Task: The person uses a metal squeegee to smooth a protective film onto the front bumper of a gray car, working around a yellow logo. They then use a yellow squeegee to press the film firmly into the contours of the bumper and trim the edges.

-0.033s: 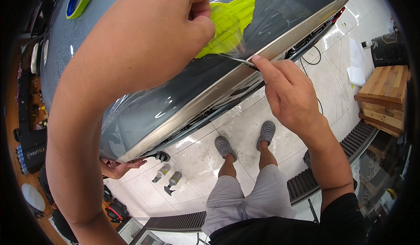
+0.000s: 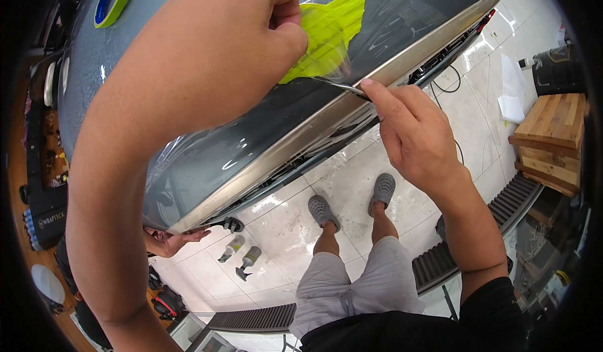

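My left hand is closed in a pinch on thin clear film, which is pulled up over a patch of bright yellow-green tape. The tape lies on a glossy grey car panel. In my right hand is a slim silver craft knife, its handle mostly covered by the fingers. Its thin tip points left and meets the film at the tape's lower edge, above the champagne-coloured trim. Whether the tip touches the panel I cannot tell.
A yellow-green tape roll rests on the panel at the upper left. Another person's hand shows below the car's left end, near two spray bottles on the tiled floor. Wooden boxes stand at the right.
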{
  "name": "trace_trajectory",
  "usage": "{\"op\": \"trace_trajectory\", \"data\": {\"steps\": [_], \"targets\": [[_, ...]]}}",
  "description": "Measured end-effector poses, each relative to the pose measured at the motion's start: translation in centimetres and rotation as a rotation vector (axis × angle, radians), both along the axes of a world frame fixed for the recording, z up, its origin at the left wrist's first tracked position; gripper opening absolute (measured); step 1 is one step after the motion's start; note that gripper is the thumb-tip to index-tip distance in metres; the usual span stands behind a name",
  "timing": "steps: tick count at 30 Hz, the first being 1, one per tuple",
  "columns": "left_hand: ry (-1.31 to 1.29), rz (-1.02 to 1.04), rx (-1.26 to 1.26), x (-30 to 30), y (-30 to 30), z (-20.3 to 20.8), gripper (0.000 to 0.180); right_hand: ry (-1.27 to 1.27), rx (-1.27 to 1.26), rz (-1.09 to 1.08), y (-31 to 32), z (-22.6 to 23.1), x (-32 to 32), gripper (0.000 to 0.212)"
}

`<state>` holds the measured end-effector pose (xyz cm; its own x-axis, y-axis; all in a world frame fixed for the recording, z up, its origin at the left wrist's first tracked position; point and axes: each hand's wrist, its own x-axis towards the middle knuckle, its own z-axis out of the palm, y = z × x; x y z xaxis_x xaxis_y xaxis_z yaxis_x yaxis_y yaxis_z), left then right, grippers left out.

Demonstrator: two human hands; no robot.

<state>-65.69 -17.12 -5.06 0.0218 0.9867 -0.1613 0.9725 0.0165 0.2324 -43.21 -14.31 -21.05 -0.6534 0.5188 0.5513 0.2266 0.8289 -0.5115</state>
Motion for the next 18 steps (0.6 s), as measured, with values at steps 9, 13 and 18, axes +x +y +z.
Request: {"op": "trace_trajectory", "data": {"steps": [9, 13, 18], "targets": [[0.11, -0.312, 0.148, -0.1, -1.5, -2.0, 0.018, 0.05, -0.074, -0.074, 0.3, -0.7, 3.5, 0.051], [0.285, -0.3, 0.127, 1.3, -1.5, -3.4, 0.015, 0.073, -0.176, -0.091, -0.5, -1.7, 4.7, 0.051], [0.01, -0.26, 0.219, -0.2, -1.0, -3.6, 0.014, 0.049, -0.159, -0.058, -1.4, -1.8, 3.5, 0.046]]}}
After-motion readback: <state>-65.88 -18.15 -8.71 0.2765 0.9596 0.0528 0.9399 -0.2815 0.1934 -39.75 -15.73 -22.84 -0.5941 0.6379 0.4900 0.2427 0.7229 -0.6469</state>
